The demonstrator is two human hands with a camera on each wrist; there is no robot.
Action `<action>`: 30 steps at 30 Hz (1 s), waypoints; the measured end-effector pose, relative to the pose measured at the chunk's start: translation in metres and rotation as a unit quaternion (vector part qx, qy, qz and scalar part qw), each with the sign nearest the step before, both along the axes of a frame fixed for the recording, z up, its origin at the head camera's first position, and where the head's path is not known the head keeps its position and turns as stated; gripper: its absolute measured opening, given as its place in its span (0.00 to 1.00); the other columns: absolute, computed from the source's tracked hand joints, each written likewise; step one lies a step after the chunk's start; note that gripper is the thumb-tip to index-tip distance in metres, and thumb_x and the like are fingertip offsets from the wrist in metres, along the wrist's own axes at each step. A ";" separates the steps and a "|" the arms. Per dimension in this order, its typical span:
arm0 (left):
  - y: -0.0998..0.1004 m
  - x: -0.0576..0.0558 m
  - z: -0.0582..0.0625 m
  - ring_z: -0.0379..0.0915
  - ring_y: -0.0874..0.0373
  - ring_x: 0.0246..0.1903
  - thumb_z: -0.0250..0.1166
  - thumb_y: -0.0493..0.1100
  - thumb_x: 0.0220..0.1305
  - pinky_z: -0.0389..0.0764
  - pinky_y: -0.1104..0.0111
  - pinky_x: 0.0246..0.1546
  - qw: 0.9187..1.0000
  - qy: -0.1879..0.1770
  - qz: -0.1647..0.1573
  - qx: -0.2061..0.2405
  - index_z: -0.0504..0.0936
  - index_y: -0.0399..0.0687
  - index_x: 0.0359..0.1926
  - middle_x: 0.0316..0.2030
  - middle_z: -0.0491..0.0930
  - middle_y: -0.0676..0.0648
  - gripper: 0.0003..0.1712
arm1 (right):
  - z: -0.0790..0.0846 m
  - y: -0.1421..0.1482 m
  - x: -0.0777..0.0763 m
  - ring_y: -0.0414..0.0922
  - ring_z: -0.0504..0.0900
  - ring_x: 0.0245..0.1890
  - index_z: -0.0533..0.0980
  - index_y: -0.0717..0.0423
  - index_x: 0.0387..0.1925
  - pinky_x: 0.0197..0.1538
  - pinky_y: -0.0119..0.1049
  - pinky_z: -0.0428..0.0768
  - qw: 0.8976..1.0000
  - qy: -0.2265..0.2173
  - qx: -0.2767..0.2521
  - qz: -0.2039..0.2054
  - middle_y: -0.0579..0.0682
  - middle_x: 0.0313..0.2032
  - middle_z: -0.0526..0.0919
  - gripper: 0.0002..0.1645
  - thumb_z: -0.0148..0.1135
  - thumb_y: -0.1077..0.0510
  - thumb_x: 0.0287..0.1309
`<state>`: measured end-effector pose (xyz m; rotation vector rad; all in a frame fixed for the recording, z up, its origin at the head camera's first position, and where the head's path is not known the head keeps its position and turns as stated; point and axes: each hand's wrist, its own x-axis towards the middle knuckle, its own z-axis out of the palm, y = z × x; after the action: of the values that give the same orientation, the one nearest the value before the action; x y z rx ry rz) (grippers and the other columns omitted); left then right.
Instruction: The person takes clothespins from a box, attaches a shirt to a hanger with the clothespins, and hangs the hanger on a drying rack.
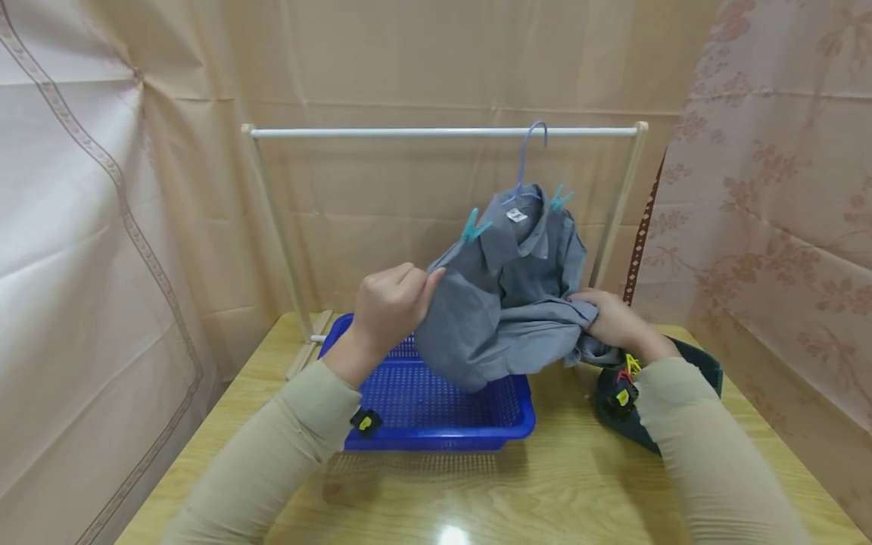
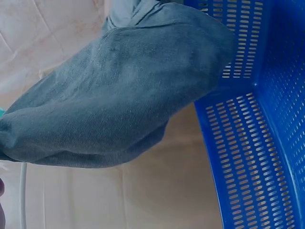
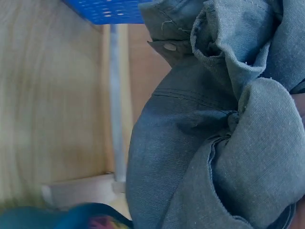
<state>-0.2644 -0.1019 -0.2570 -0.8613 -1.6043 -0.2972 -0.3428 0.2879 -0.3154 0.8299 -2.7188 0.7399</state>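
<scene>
A grey-blue collared shirt [image 1: 463,318] hangs on a purple hanger [image 1: 523,155] hooked over the white rail. Teal clothespins, one on the left shoulder [image 1: 473,225] and another on the right [image 1: 561,198], clip it. My left hand [image 1: 393,303] pinches the shirt's left side between thumb and curled fingers, pulling the cloth taut below the left clothespin. On the other side, my right hand [image 1: 613,322] grips bunched cloth near the shirt's lower right. In the right wrist view the shirt [image 3: 190,129] is folded and crumpled, and it hides most of that hand.
Beneath the shirt stands a blue perforated basket [image 1: 436,435] on the wooden table [image 1: 545,492]. A dark green container [image 1: 705,363] with yellow and red items sits under my right forearm. The white rack's rail [image 1: 381,133] spans the back, with curtains behind.
</scene>
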 end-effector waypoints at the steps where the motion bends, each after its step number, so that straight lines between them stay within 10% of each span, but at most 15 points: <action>1: 0.000 0.000 0.000 0.61 0.59 0.10 0.65 0.40 0.71 0.65 0.66 0.08 1.000 0.000 -0.001 0.001 0.70 0.43 0.17 0.15 0.66 0.50 0.23 | -0.003 -0.001 -0.001 0.61 0.81 0.52 0.83 0.57 0.49 0.58 0.60 0.75 1.000 0.000 0.001 0.001 0.58 0.49 0.84 0.11 0.62 0.61 0.68; 22: 0.006 -0.001 0.001 0.63 0.57 0.10 0.66 0.38 0.69 0.67 0.64 0.09 1.000 -0.011 -0.008 -0.008 0.71 0.43 0.17 0.15 0.67 0.49 0.23 | -0.055 -0.021 -0.008 0.64 0.77 0.54 0.79 0.62 0.59 0.57 0.62 0.75 0.994 -0.069 0.068 0.054 0.63 0.54 0.79 0.27 0.67 0.68 0.55; 30: 0.008 0.000 0.002 0.61 0.57 0.10 0.70 0.36 0.64 0.64 0.65 0.08 1.000 -0.011 -0.015 -0.010 0.70 0.43 0.16 0.14 0.64 0.49 0.22 | -0.070 -0.029 -0.006 0.69 0.71 0.61 0.67 0.63 0.69 0.60 0.65 0.71 0.988 -0.091 0.112 0.053 0.69 0.61 0.72 0.55 0.83 0.50 0.42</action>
<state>-0.2644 -0.0938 -0.2550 -0.9007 -1.6179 -0.3132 -0.3486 0.2589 -0.3853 1.0084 -2.9811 0.5619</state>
